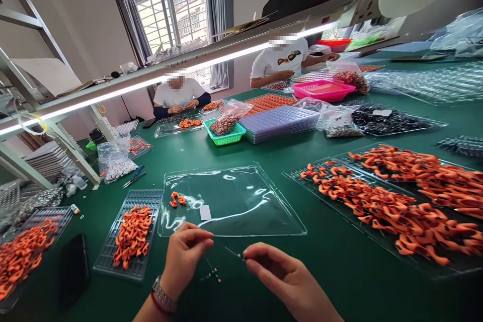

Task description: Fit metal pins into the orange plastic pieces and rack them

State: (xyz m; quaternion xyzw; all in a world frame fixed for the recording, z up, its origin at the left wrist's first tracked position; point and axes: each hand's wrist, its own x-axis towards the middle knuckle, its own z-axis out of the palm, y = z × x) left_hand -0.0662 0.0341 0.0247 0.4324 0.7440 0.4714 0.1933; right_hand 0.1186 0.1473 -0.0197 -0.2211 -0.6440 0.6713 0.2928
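Observation:
My right hand pinches a small dark part with a thin metal pin pointing left, towards my other hand. Thumb and forefinger of my left hand are pressed together; what they hold, if anything, is too small to make out. Below and between the hands lie several thin pins with small coloured ends on the green table. Just beyond is a clear plastic tray bearing a few orange curved pieces and a small white card.
Orange curved pieces fill a tray at left and large trays at right. A dark phone lies far left. Tweezers, a green basket and stacked trays are farther back. Two people sit across the table.

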